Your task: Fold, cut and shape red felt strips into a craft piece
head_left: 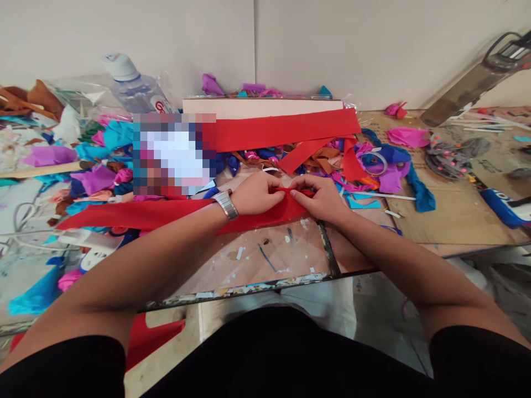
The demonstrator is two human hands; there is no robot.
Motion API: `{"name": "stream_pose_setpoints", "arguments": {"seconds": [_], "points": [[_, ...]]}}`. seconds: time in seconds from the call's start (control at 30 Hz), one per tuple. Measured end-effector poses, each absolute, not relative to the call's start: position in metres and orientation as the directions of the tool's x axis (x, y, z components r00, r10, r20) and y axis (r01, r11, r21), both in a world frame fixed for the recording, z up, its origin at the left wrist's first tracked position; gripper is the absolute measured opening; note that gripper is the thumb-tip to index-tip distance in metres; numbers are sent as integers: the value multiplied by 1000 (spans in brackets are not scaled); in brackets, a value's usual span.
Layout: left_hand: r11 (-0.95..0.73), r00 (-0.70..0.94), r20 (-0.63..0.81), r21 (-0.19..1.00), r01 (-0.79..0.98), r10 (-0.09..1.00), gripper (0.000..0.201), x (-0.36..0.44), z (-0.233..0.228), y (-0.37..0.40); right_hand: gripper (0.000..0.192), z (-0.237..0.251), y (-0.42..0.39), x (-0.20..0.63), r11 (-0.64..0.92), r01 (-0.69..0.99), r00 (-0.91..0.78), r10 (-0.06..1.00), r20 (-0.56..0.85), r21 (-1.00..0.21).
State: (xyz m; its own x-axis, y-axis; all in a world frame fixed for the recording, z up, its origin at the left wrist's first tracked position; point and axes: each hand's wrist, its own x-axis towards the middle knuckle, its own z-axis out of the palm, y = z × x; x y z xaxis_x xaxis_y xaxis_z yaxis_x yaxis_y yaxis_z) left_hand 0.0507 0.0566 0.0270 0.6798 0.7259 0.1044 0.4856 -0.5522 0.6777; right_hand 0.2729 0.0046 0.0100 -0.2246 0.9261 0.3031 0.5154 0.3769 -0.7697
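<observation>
The left hand (258, 194) and right hand (322, 198) meet near the right end of a red fabric strip (170, 212), thumbs and forefingers drawn together in a pinch on its upper edge, the other fingers loosely curled. Whether a fold is gathered between the fingertips is too small to tell. The strip lies right at the hands, near the front of the tabletop (244, 260), its long axis running left to right across the body. Nearly all its length trails leftward from the pinch, passing beyond the left forearm and out over coloured scraps (97, 178), so the left hand is nearer the long loose part; only a short end shows by the right hand. A second red strip (286, 131) lies beyond the hands, roughly parallel, apart from both.
</observation>
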Motion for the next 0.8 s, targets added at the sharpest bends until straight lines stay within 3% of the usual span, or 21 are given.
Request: {"name": "stream_pose_setpoints", "arguments": {"seconds": [0.37,0.63,0.8], "points": [[-485,702,59,764,426,710,26,50,27,60,14,11,3,272,425,480,-251,905,344,-767],[-485,712,50,765,423,700,24,50,25,63,14,8,4,273,436,472,-250,900,358,-766],[-570,735,97,701,428,671,28,50,27,59,14,6,5,273,425,473,-242,905,350,-772]]}}
